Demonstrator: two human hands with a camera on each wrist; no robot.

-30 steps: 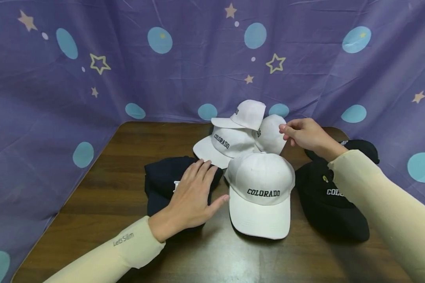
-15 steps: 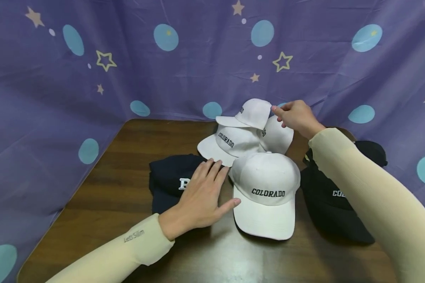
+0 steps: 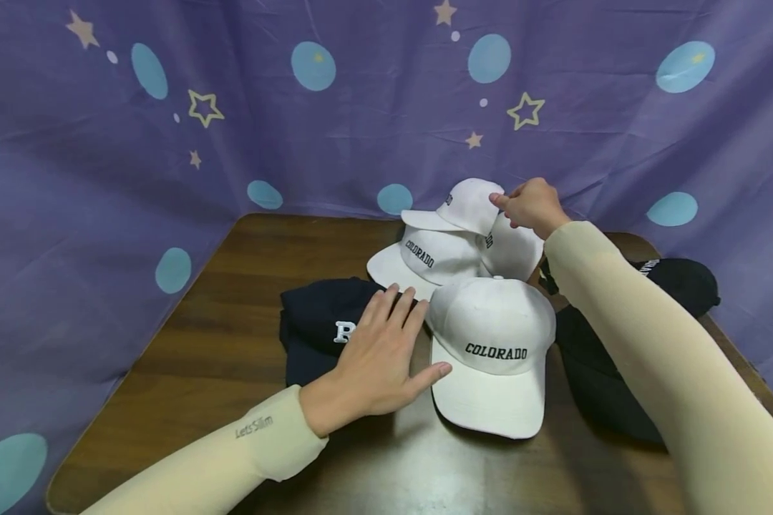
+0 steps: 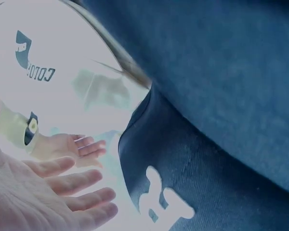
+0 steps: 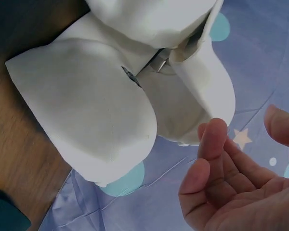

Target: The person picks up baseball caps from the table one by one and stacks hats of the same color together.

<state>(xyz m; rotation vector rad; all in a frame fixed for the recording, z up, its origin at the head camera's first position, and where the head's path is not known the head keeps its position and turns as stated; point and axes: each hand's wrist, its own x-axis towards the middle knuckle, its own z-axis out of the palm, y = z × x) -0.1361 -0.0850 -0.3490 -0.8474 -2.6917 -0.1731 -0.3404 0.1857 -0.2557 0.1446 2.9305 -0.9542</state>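
Observation:
My right hand (image 3: 533,206) is at the back right edge of the topmost white cap (image 3: 470,204). In the right wrist view its fingers are bent loosely and the thumb stands apart, with nothing between them. That cap rests on another white COLORADO cap (image 3: 447,263), and a third white cap (image 3: 522,252) leans beside them. My left hand (image 3: 380,365) is spread over the right part of a navy cap (image 3: 318,307), fingers straight; its white letter (image 4: 164,202) shows in the left wrist view. A white COLORADO cap (image 3: 489,318) stands just right of my left thumb.
Black caps lie at the right, one nearer (image 3: 595,390) and one behind (image 3: 683,282), both partly hidden by my right sleeve. A purple curtain (image 3: 335,150) with stars and blue dots hangs right behind the wooden table (image 3: 187,372).
My right hand has moved left and farther back to the topmost white cap. My left hand has shifted slightly right, uncovering more of the navy cap's letter. The caps lie as before.

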